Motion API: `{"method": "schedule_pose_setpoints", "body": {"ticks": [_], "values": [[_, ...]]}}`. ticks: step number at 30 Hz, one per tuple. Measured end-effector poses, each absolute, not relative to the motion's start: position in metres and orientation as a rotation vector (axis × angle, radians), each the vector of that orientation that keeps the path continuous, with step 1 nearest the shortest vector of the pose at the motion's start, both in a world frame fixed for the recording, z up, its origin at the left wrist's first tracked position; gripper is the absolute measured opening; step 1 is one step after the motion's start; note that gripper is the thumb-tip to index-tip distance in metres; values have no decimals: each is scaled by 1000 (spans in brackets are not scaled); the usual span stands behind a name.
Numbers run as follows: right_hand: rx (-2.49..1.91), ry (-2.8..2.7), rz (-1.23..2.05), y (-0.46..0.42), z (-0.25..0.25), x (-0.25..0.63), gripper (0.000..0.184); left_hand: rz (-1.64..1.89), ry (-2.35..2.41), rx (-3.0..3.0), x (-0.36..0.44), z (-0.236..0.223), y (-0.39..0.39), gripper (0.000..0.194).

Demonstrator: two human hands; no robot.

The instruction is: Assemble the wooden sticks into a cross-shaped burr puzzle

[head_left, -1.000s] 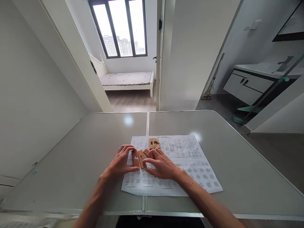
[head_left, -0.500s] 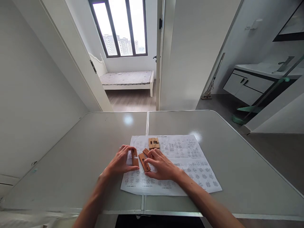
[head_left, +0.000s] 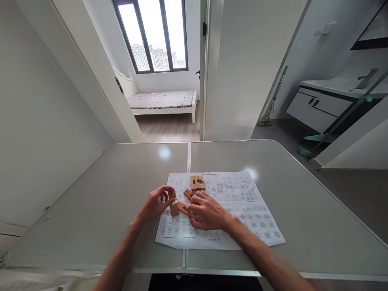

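Okay, from my end: left hand (head_left: 156, 205) pinches the notched piece (head_left: 174, 209) near the sheet's (head_left: 233, 238) left edge; right hand (head_left: 209, 213) has thumb and fingers closed on the slotted piece (head_left: 183, 207) just beside it. I'd grip ends lightly, leaving cutouts uncovered for checking.

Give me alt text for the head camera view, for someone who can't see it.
A person's left hand holds a notched wooden piece and the right hand a slotted piece, over a printed sheet on a table. Wooden blocks sit beyond, with a bed and window farther back.
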State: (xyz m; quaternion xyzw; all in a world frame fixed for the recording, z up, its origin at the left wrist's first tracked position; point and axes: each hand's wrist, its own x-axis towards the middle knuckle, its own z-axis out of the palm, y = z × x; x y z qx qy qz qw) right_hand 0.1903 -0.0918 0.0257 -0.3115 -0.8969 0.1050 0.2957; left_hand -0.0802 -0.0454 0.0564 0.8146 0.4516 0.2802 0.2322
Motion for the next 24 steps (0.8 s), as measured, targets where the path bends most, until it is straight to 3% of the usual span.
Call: {"method": "schedule_pose_setpoints", "body": {"ticks": [7, 14, 24], "values": [[-861, -2359, 293, -91, 19, 189, 25, 771, 1067, 1868, -78, 65, -48, 39], [-846, -2297, 343, -90, 18, 190, 14, 841, 1005, 1581, -78, 71, -48, 37], [-941, -1954, 840, -91, 21, 190, 19, 897, 834, 1425, -70, 70, -51, 35]]}}
